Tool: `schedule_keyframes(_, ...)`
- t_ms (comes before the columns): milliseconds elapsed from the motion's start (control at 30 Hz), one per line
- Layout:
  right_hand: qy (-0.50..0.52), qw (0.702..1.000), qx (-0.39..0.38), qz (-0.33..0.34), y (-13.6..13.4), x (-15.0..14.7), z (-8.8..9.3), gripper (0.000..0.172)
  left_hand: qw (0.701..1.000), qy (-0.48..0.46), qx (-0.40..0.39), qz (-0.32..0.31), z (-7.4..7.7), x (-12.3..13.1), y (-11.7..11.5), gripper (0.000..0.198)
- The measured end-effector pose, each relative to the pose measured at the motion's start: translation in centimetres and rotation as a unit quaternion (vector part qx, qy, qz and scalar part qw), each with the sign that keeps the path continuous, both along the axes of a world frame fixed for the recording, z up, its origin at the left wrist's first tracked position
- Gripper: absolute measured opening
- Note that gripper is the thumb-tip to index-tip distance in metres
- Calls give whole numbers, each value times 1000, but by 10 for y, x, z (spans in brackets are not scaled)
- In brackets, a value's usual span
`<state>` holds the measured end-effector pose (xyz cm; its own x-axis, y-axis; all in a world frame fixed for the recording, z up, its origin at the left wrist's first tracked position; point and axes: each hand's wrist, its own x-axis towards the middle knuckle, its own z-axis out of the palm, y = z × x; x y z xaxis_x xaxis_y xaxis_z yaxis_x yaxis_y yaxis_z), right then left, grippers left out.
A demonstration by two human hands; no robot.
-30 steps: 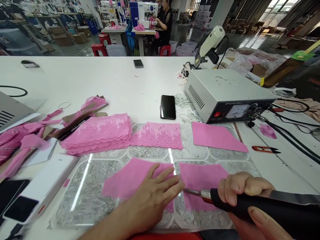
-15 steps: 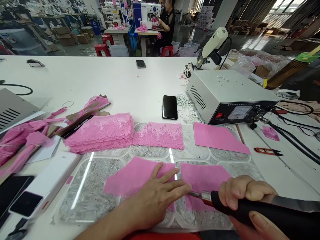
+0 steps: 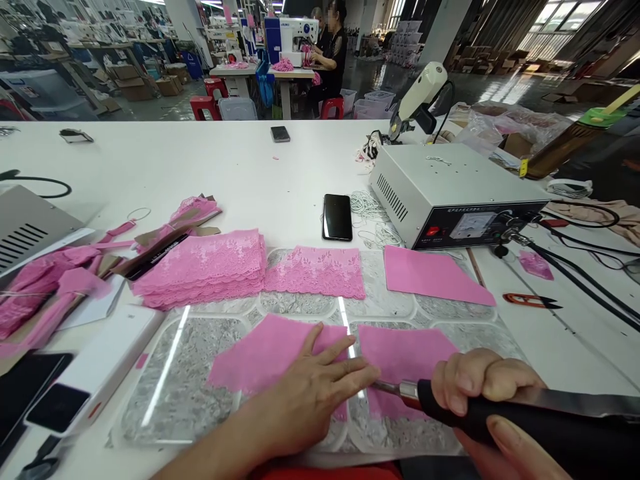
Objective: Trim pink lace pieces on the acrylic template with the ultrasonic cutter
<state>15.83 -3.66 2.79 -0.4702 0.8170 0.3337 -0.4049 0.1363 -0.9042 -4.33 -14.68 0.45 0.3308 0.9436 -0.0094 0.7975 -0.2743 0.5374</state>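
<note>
My left hand (image 3: 305,393) lies flat with fingers spread on a pink fabric piece (image 3: 260,357) on the clear patterned mat (image 3: 175,380). My right hand (image 3: 480,393) grips the black handle of a cutting tool (image 3: 530,420). Its metal tip (image 3: 387,387) rests at the left edge of a second pink fabric piece (image 3: 407,357), just beside my left fingertips.
A stack of pink lace (image 3: 200,267), a single lace piece (image 3: 315,270) and a plain pink piece (image 3: 433,273) lie beyond. A grey control box (image 3: 450,193), black phone (image 3: 337,217), orange snips (image 3: 530,300) and cables sit to the right. A person sews in the background.
The view has shifted slightly. Both hands stay in nearly the same place, with the tool tip still at the fabric edge.
</note>
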Motion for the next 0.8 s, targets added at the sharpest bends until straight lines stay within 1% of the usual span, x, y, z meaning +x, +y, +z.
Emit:
schedule_keyframes(67, 2, 1000, -19, -17, 0, 6, -3, 6, 1000, 6, -15, -1, 3, 0, -1, 80)
schedule_keyframes(133, 26, 996, -52, -68, 4, 15, -6, 8, 999, 24, -22, 3, 8, 0, -3, 82)
schedule_keyframes(233, 83, 973, -69, -204, 23, 33, -11, 12, 999, 43, 2, 10, 20, -1, -6, 76)
schedule_keyframes(333, 125, 926, -66, -350, 51, 53, -14, 15, 999, 34, 37, -1, 29, -1, 4, 62)
schedule_keyframes(367, 140, 906, -74, -393, 59, 60, -16, 16, 998, 34, 46, -9, 30, 0, 13, 55)
schedule_keyframes(433, 165, 865, -95, -464, 72, 73, -19, 16, 997, 48, 54, -38, 30, 6, 38, 41)
schedule_keyframes(467, 171, 849, -101, -489, 76, 79, -21, 16, 995, 61, 52, -63, 29, 12, 54, 36)
schedule_keyframes(533, 179, 831, -107, -515, 78, 87, -25, 17, 987, 86, 41, -127, 27, 30, 90, 29)
schedule_keyframes(600, 181, 828, -115, -518, 75, 92, -28, 18, 979, 93, 41, -176, 25, 54, 125, 24)
schedule_keyframes(667, 174, 834, -127, -508, 69, 95, -30, 18, 973, 95, 39, -205, 23, 81, 153, 19)
schedule_keyframes(733, 159, 842, -135, -498, 64, 99, -34, 19, 969, 97, 32, -225, 19, 105, 172, 15)
schedule_keyframes(800, 133, 846, -136, -499, 59, 107, -42, 22, 966, 98, 18, -237, 15, 126, 181, 12)
